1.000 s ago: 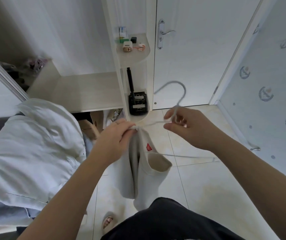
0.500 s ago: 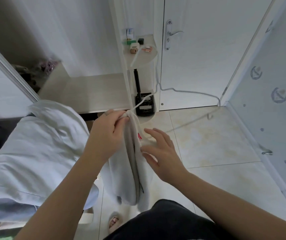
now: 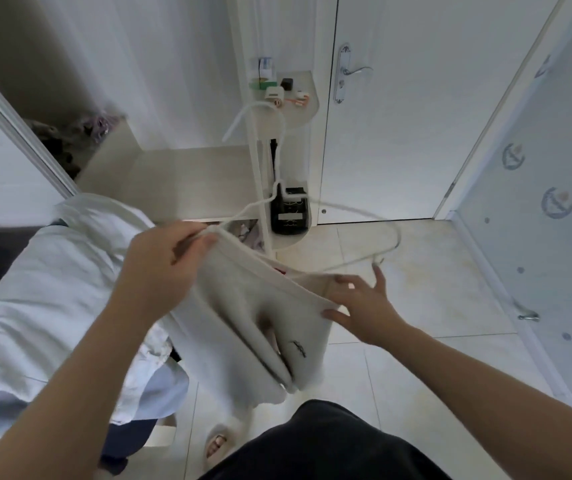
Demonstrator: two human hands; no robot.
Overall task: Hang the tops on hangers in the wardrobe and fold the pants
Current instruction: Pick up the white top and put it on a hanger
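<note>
Cream top [image 3: 243, 306]: held in mid-air in front of the open wardrobe [image 3: 191, 181], hanging in folds above the tiled floor.
White wire hanger [image 3: 238, 118]: one arm is at the top's neckline, with the hook up against the corner shelving.
Left hand [image 3: 163, 258]: fingers clenched, pinching the garment's upper edge together with the hanger arm.
Right hand [image 3: 364, 306]: fingers spread and straight, thumb and forefinger touching the top's right edge.
Upper corner shelf [image 3: 298, 112]: holds a white plug [image 3: 273, 93], a black cube [image 3: 287, 83] and small boxes.
Lower corner shelf: holds a black device [image 3: 289, 211].
Pile of pale clothes [image 3: 52, 289]: lies at left.
</note>
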